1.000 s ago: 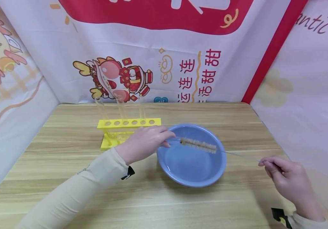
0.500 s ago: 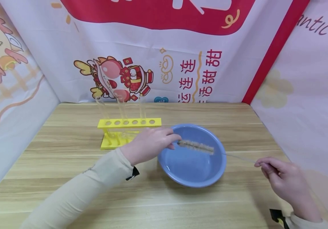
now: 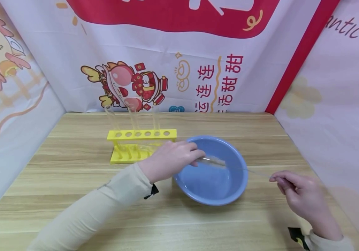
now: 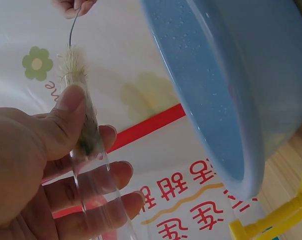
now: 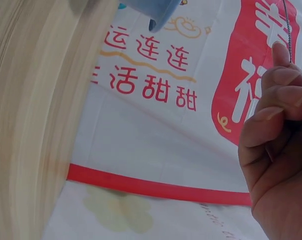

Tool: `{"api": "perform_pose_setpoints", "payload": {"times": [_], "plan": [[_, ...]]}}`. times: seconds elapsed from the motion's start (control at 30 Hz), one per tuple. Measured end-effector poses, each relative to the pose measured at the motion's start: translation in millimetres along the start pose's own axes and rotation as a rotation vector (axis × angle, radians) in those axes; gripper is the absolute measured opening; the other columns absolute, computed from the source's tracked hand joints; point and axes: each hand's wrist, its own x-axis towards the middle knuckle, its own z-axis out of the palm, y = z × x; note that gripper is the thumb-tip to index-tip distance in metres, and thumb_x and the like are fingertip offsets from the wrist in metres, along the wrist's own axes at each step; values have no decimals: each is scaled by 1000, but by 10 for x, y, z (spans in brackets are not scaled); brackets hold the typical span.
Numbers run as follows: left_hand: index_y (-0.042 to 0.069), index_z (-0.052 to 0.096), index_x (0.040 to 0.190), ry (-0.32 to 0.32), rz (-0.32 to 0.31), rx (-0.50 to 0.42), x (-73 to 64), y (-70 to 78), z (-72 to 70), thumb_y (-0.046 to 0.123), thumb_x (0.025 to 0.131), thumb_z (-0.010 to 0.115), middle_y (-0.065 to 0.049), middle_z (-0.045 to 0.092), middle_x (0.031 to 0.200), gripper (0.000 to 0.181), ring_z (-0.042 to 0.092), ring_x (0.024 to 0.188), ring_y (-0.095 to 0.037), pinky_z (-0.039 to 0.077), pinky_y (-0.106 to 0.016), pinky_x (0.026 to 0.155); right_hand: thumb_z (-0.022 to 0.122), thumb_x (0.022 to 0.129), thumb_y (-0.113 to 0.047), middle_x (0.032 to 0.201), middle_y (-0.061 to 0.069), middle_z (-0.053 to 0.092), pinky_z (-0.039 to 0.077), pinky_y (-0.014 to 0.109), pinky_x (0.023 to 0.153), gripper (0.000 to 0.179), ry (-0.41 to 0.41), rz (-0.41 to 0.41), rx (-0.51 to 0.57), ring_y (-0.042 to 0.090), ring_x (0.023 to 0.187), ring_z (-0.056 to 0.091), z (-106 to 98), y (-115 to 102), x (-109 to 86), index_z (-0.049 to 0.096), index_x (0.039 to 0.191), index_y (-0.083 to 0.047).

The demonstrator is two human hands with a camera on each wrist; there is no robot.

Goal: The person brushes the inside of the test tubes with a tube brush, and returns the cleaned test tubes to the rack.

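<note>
Over the blue basin (image 3: pixel 210 202), my left hand (image 3: pixel 171 158) grips a clear glass test tube (image 4: pixel 95 175) between thumb and fingers. The tube lies nearly level, its mouth toward the right. Inside it sits the pale bristle head of a test tube brush (image 3: pixel 216 161); a tuft of bristles sticks out of the mouth in the left wrist view. My right hand (image 3: pixel 305 198), right of the basin, pinches the brush's thin twisted wire handle (image 5: pixel 287 25) between thumb and index finger, with the other fingers curled. The left hand hides the tube's closed end in the head view.
A yellow test tube rack (image 3: pixel 142 135) stands left of the basin, partly behind my left hand. Three clear test tubes (image 3: pixel 134 120) stand in it. Printed cloth (image 3: pixel 254 76) walls the wooden table (image 3: pixel 167 226) at the back and sides.
The bristle head has gone deeper into the test tube. My right hand has moved left with the wire handle, and my left hand has shifted slightly right with the tube.
</note>
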Motion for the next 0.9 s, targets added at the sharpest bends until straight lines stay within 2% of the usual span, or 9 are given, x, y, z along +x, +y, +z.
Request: {"api": "perform_pose_setpoints", "payload": {"times": [0.07,0.13,0.2,0.27,0.4,0.53,0.63,0.7,0.9], "plan": [[17,69,120,-5,2,13,16,17,4,25,93,71,2,66,97,28,62,80,-10,49,-17,59,64,80,19,64,-13,53,39,8,53,29,-2,-25,-1,-6,53,44,25,-9,13,72,87,-8],[16,70,119,-9,3,25,34,31,3,25,93,71,2,66,96,28,61,80,-10,50,-18,59,61,93,3,65,-14,53,39,8,52,16,2,-53,1,-6,54,44,52,-12,27,72,87,-8],[16,70,119,-9,5,35,52,41,-1,26,93,71,2,66,95,28,61,79,-10,50,-18,60,58,98,-7,66,-14,54,38,7,52,18,11,-80,11,-6,54,44,77,-6,36,72,87,-8],[16,70,119,-15,3,36,69,50,-6,26,93,72,2,66,96,28,60,79,-9,50,-18,60,51,103,-22,66,-14,54,38,7,51,30,22,-103,19,-6,54,44,97,-4,45,73,87,-7],[17,71,118,-19,6,41,92,69,-8,26,93,71,2,66,94,26,59,77,-10,49,-18,60,58,95,-3,64,-15,52,38,7,51,18,22,-112,20,-6,53,43,122,-28,62,73,87,-7],[18,71,115,-8,14,54,101,87,10,26,94,71,3,65,92,23,58,76,-10,48,-17,58,60,80,13,66,-14,55,38,9,51,26,-19,-80,-1,-6,53,43,146,-65,84,73,88,-8],[18,72,113,9,16,72,106,102,18,25,94,71,3,65,91,21,58,75,-10,47,-18,56,61,76,17,69,-13,59,39,9,50,31,-42,-53,-21,-6,53,44,166,-93,100,73,88,-9],[17,72,111,27,23,83,114,117,25,23,93,72,3,65,90,19,59,75,-11,48,-19,56,62,74,17,68,-13,60,40,10,50,32,-29,-63,-27,-6,53,44,197,-109,115,73,87,-10],[17,73,112,34,73,107,180,217,38,22,90,75,4,67,91,23,63,80,-9,54,-21,64,63,70,19,68,-12,59,36,9,46,34,-7,-150,19,-7,53,41,369,-204,198,74,89,-8]]}}
